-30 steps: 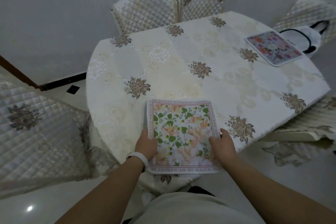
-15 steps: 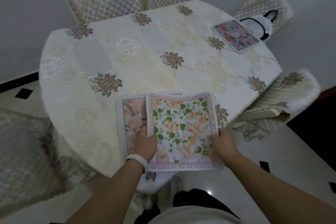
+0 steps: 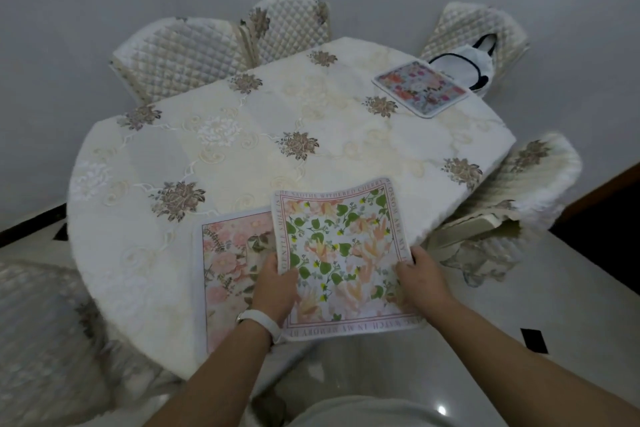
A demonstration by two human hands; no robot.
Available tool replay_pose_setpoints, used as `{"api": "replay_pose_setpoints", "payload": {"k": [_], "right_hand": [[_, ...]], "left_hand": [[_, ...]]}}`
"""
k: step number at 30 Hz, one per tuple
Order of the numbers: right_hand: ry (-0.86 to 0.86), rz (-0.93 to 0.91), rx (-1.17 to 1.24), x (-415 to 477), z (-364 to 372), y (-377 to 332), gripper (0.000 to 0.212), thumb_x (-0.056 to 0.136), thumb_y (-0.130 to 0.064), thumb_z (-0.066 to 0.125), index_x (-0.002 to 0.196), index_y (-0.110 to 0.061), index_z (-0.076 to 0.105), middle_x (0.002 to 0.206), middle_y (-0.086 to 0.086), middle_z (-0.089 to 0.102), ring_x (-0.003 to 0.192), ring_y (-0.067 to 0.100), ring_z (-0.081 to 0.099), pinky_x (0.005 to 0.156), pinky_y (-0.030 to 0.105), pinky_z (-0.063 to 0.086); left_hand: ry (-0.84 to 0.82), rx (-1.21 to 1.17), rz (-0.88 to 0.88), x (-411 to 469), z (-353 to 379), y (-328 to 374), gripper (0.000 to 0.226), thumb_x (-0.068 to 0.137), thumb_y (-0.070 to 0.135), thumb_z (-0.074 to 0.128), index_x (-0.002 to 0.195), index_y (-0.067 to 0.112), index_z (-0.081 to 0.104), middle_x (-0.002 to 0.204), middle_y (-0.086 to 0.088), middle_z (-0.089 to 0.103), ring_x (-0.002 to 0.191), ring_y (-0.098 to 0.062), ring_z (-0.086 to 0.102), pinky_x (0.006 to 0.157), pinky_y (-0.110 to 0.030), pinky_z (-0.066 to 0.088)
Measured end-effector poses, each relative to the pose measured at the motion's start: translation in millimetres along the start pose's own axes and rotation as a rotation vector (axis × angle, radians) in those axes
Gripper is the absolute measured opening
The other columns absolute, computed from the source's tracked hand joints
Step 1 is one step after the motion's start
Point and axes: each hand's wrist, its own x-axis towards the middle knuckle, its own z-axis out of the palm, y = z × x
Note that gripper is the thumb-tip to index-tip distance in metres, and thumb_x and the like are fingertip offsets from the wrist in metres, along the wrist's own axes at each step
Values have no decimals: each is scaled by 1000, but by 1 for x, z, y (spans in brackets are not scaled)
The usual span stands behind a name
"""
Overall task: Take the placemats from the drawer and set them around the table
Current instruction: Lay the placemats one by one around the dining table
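- At the near edge of the table (image 3: pixel 221 135), both hands grip the leaf-print placemat (image 3: pixel 341 250), the left hand (image 3: pixel 277 288) on its left edge and the right hand (image 3: pixel 422 282) on its right, keeping it flat.
- It overlaps the pink placemat (image 3: pixel 230 253) lying on the table, so it is probably bound for another seat.
- A third placemat (image 3: pixel 419 91) lies at the far right seat.

The right part of the pink-flower placemat (image 3: pixel 228 253) lies under the green-leaf placemat (image 3: pixel 343 253) and the left hand (image 3: pixel 277 291), so its full width is hidden. Of the right hand (image 3: pixel 420 284) only the back and thumb show; the fingers of both hands go under the mat. The quilted chair (image 3: pixel 41 340) at lower left is blurred and cut by the edge. The white bag (image 3: pixel 457 68) is partly behind the table (image 3: pixel 242 149). On the far placemat (image 3: pixel 419 88) the pattern is too small to tell.
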Motion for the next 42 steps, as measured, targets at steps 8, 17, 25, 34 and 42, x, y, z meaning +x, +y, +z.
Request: {"api": "replay_pose_setpoints", "payload": {"k": [8,17,25,34,42], "right_hand": [[106,-57,39,24,-143,64,16,90,-16,48,94,-29,56,89,-10,62,73,7,59,45,20,45],[228,-15,199,43,-287,145,15,92,-15,49,96,-27,56,84,-16,57,66,1,56,33,6,35],[270,26,202,48,-337,175,13,93,-17,50,87,-27,54,86,-9,64,68,6,61,38,16,42],[266,24,163,86,-363,173,11,94,-21,51,89,-31,54,87,-13,65,75,8,64,54,26,47],[249,69,126,171,-370,137,11,93,-23,51,88,-32,55,87,-11,68,73,8,67,54,28,54]], "left_hand": [[-28,70,51,-28,154,40,28,95,6,51,117,23,56,99,-1,69,77,-22,69,51,-26,54],[-104,124,127,-51,312,76,23,93,3,54,109,19,61,94,0,71,64,-11,71,47,-23,53],[-176,151,130,-56,367,98,20,94,6,55,102,22,62,90,-1,73,65,-11,72,49,-25,55],[-231,104,54,-11,395,119,17,95,9,55,104,19,64,93,-11,76,77,-30,74,69,-46,60],[-217,-8,20,61,412,143,18,93,9,55,103,20,64,85,-7,77,74,-30,74,58,-39,59]]}}
